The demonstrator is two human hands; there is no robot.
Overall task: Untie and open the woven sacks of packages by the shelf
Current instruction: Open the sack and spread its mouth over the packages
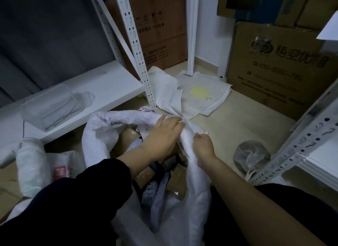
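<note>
Crouching over the floor beside the white shelf (102,86), the person worked at the mouth of a woven sack (102,136) lying between the two shelf units. At the shelf's front edge sat a clear plastic box (49,106). The left hand (162,132) lay across the rolled rim, fingers fairly straight and pressing the cloth down; the right hand (203,143) was clenched round a bunched fold of that same rim. The sack looked white, crumpled and already gaping, with brown taped packages (131,136) showing inside. My guess was that a hard tug on the rim could tip it and spill parcels toward the flat empty sacks (197,92) and the net bag (250,156).
</note>
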